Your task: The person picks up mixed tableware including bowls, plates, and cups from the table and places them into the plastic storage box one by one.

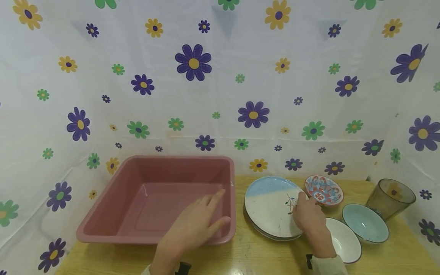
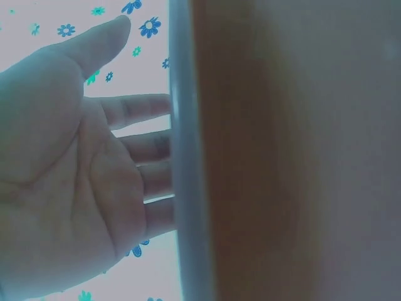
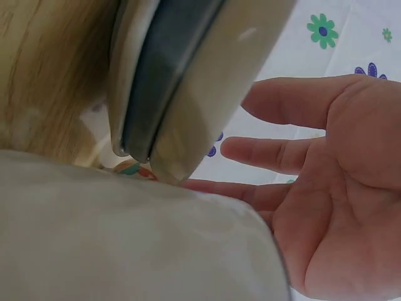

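Floral backdrop (image 1: 220,91). Left hand (image 1: 192,225) open over rectangular pink-plastic tub (image 1: 187,170); right hand (image 1: 311,218) open at round blue-white plates (image 1: 269,212). Likely pre-grasp; needs pinch.

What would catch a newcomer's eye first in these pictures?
First, probably the pink basin on the left of the table, with the left hand over its near rim. Then the stacked plates to its right, blue and white on top, with the right hand at their right edge. Behind, a flowered white sheet fills the background.
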A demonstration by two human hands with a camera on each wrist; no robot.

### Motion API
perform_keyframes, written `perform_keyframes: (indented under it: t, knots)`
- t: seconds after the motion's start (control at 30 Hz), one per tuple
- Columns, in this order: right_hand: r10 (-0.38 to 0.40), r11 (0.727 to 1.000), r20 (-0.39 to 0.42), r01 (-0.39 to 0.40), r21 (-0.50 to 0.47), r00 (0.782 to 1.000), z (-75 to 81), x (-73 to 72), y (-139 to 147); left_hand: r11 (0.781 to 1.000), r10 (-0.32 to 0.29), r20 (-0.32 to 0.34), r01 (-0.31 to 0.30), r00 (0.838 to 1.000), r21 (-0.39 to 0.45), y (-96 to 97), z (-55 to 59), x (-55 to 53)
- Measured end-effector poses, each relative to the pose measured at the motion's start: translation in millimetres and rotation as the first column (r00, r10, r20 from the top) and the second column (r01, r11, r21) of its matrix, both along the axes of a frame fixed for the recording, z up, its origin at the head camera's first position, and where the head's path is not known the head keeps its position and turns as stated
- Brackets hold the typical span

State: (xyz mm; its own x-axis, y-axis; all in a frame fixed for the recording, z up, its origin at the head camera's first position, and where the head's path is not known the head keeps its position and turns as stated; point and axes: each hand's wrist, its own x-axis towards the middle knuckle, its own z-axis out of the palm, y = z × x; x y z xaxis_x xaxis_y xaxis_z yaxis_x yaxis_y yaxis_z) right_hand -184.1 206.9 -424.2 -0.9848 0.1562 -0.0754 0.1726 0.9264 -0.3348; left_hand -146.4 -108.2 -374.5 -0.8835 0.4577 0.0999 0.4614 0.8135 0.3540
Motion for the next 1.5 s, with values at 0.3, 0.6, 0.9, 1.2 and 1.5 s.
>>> perform_keyframes:
  t: [0.3, 0.6, 0.9, 1.2, 1.5]
  knots:
    - [-0.011, 1.0, -0.013, 0.011, -0.025, 1.0, -4.1, -2.6, 3, 0.999, -0.034, -0.116, 0.038, 0.993, 0.036, 2.1, -1.6, -0.6]
    - [-0.006, 0.999, -0.003, 0.006, -0.037, 1.0, -8.3, -4.3, 9, 0.999, -0.029, -0.111, 0.034, 0.993, 0.04, 2.9, -0.8, 0.9]
    - [-0.014, 1.0, 0.032, 0.014, -0.001, 0.999, -9.7, -9.2, 11, 0.999, -0.017, -0.122, 0.022, 0.992, 0.036, 2.7, -1.8, 1.9]
    - [-0.011, 0.999, 0.042, 0.013, -0.042, 0.999, -9.0, -11.9, 14, 0.999, -0.023, -0.089, 0.026, 0.996, 0.034, 3.9, -2.4, 1.2]
    - [0.002, 0.998, 0.02, 0.0, -0.067, 1.0, -10.1, -11.9, 15, 0.999, -0.022, -0.085, 0.024, 0.996, 0.028, 4.7, -1.6, 0.9]
